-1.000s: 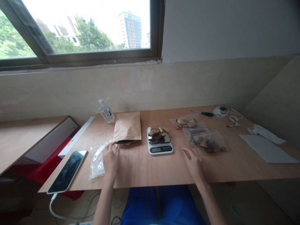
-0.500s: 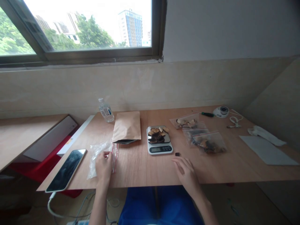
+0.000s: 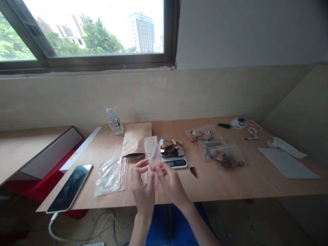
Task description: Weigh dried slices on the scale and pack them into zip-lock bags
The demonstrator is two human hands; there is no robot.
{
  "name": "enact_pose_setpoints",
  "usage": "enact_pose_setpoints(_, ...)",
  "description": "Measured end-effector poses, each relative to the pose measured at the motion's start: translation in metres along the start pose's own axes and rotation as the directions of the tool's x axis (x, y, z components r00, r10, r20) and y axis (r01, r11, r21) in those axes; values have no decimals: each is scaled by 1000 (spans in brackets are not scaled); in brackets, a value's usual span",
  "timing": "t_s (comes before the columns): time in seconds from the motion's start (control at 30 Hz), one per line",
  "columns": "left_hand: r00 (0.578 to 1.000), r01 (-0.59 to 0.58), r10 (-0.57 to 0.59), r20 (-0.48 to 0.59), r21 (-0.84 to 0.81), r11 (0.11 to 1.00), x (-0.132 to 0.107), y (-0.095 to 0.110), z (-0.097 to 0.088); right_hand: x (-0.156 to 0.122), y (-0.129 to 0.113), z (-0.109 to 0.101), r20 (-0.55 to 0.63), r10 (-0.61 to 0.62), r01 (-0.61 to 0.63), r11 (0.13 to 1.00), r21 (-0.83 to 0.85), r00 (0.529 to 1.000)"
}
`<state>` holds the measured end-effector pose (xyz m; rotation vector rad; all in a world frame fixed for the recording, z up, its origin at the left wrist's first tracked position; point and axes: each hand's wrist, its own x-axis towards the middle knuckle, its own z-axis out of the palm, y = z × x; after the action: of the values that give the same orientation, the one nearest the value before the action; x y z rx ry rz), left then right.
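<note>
L hand (image 3: 142, 182) and R hand (image 3: 171, 182): fingertips of both pinched tog. on small clear bag (image 3: 153, 149), which is held up btw. them. Just beyond grip, bit to R: digital scale (image 3: 182, 164), partly hidden behind hands, w/ dried slices (image 3: 170, 148) on top. Beyond grip, slightly L: brown paper bag (image 3: 137, 138), mouth twd. grip. Near L of grip: clear plastic (image 3: 109, 176), flat. Near R of grip: dark pc. (image 3: 193, 171) on table (image 3: 212, 184); farther R, filled bags (image 3: 227, 155).

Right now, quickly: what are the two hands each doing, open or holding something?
Left hand: closed, pinching a clear plastic bag between thumb and fingers.
Right hand: closed, pinching the same bag near its red-lined edge.
</note>
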<state>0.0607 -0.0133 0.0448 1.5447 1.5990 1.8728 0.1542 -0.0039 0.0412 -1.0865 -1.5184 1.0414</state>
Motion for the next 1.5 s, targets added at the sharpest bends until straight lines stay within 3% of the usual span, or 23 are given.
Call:
enact_pose_setpoints(0.1,984,100,-112,-136,-92,991,4,0,2,5,20,-13,-24,71,-71,997,-11,997)
enact_pose_setpoints(0.23,949,121,-147,-279,-109,987,19,1,-1,6,40,-48,252,130,-104,988,-115,959)
enact_pose_setpoints(0.3,953,157,-174,-249,-87,984,25,-1,-3,15,44,-66,286,96,-34,977,-211,953)
enact_pose_setpoints(0.43,971,221,-218,-103,19,975,30,-11,0,57,58,-88,26,-27,36,848,-529,999)
enact_pose_setpoints(0.5,976,212,-209,-53,60,975,30,-16,5,78,72,-93,34,33,-3,763,-646,999)
enact_pose_setpoints(0.63,979,201,-202,0,57,978,26,-21,15,98,97,-94,121,106,15,691,-723,987)
enact_pose_setpoints(0.9,956,290,-290,38,-4,957,17,-22,27,93,106,-97,44,-137,121,627,-769,990)
enact_pose_setpoints(1.0,946,323,-322,46,-13,946,16,-23,27,94,108,-98,15,-172,124,646,-753,985)
enact_pose_setpoints(1.2,945,328,-328,16,-76,942,14,-27,28,98,115,-100,-81,-212,118,779,-616,974)
enact_pose_setpoints(1.5,936,350,-352,1,-103,931,15,-29,30,100,112,-93,-164,-222,93,819,-566,961)
